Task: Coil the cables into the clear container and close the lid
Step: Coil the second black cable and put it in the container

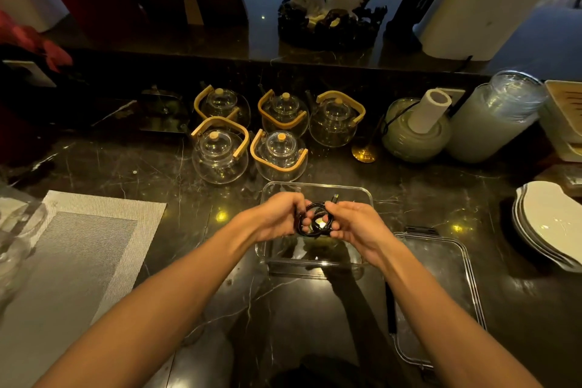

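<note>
A black cable (315, 220) is wound into a small coil between both hands, just above the clear container (315, 187). My left hand (280, 214) grips the coil's left side with curled fingers. My right hand (356, 224) pinches its right side. A connector end (334, 198) sticks up from the coil. The container stands open on the dark marble counter, and what lies inside it is hard to tell. Its clear lid (441, 287) lies flat to the right of the container, with a black strip (390, 309) along its left edge.
Several glass teapots (220, 151) with wooden handles stand just behind the container. A grey placemat (78, 249) lies at the left. Stacked white plates (548, 224) sit at the right, with a pale jar (415, 132) and a tall glass canister (494, 123) behind them.
</note>
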Motion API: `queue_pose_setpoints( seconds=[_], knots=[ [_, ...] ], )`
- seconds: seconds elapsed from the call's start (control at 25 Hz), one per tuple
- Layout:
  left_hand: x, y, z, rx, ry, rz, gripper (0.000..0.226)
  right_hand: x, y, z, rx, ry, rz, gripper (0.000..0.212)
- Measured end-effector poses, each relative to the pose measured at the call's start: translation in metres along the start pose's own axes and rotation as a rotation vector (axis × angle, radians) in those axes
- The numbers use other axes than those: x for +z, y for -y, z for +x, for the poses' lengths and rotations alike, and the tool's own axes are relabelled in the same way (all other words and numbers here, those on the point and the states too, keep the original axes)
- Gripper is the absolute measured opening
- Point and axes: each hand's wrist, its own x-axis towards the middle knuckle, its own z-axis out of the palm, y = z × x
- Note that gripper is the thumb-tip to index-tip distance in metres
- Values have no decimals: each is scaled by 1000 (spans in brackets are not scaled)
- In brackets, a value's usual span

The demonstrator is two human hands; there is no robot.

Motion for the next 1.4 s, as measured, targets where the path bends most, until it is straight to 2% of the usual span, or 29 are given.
queue_pose_setpoints(
  seconds=[0.08,0.4,0.52,0.6,0.8,1.12,1.24,1.4],
  knots=[
    [-2,0,8,6,-37,166,27,-6,3,4,8,-6,-66,15],
    [-13,20,33,41,-97,1035,12,-2,-16,20,191,5,-506,19],
    [-21,31,44,78,-140,1247,26,-3,-31,32,236,-9,-699,13],
    [-24,38,48,127,-179,1367,23,-4,-37,37,237,-33,-797,13],
    [-25,50,58,191,-233,1491,12,-2,-46,47,197,-52,-1002,16],
    [-29,52,62,282,-270,1563,24,-3,-47,45,182,-136,-1234,40],
    [-34,51,62,257,-235,1579,31,-6,-40,45,228,-143,-1247,41],
    [-36,51,60,231,-199,1621,29,-9,-34,43,242,-126,-1223,39]
  ],
)
